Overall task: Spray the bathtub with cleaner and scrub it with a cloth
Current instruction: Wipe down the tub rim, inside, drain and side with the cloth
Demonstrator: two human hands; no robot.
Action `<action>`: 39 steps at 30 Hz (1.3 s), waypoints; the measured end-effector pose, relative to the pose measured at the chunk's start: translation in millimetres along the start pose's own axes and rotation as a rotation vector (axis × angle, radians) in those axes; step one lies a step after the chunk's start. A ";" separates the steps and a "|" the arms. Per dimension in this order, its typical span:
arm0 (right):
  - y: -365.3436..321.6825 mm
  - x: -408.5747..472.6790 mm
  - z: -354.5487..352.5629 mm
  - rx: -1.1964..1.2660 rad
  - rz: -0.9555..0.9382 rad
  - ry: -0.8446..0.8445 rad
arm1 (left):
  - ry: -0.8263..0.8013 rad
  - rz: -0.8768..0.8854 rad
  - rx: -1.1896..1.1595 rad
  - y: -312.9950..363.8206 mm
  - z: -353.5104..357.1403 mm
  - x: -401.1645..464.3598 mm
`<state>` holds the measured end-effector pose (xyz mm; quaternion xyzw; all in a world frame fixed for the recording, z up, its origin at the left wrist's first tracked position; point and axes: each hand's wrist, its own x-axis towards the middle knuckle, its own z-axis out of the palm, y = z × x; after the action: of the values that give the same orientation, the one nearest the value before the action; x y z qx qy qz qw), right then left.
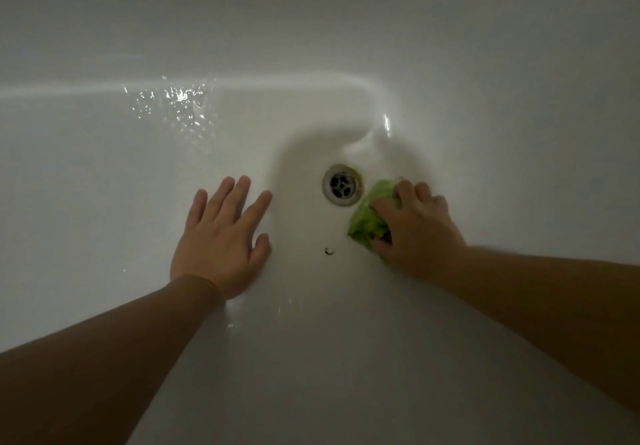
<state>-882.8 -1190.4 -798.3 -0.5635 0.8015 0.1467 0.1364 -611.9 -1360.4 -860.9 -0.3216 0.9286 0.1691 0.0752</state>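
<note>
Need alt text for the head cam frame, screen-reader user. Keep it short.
Seen from above, a person's right hand presses a crumpled green cloth against the floor of a white bathtub, just right of the round metal drain. The left hand lies flat and open on the tub floor left of the drain. A small dark speck sits below the drain, and droplets glisten on the far wall.

The light is dim and greyish, with the upper part of the frame lying in soft shadow. A pale band of reflected light (242, 84) runs across the white surface from the left edge to right of centre, where it bends downward. Small bright glints (173, 101) sparkle along it at upper left, and a faint sheen (230, 323) shows below centre.
</note>
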 end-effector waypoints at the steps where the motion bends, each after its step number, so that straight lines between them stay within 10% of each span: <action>1: -8.5 -15.9 2.4 0.011 -0.023 -0.074 | -0.008 -0.011 -0.008 0.5 0.6 -6.6; 12: -55.1 -46.5 -0.4 0.213 -0.527 -0.233 | -0.013 -0.084 -0.062 -1.2 -1.2 -29.8; 19: -23.2 0.6 6.2 0.159 -0.116 0.012 | -0.008 -0.086 -0.057 -0.5 -0.6 -29.8; 26: 20.9 -8.4 -11.6 -0.129 -0.679 -0.184 | -0.013 -0.098 -0.061 1.3 -3.1 -31.5; 39: 3.2 63.2 -13.7 0.070 0.012 0.121 | 0.011 -0.098 -0.053 -0.8 -2.0 -22.7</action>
<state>-907.2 -1249.2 -809.7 -0.5614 0.8163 0.0849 0.1064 -593.6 -1348.7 -853.6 -0.3692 0.9075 0.1878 0.0699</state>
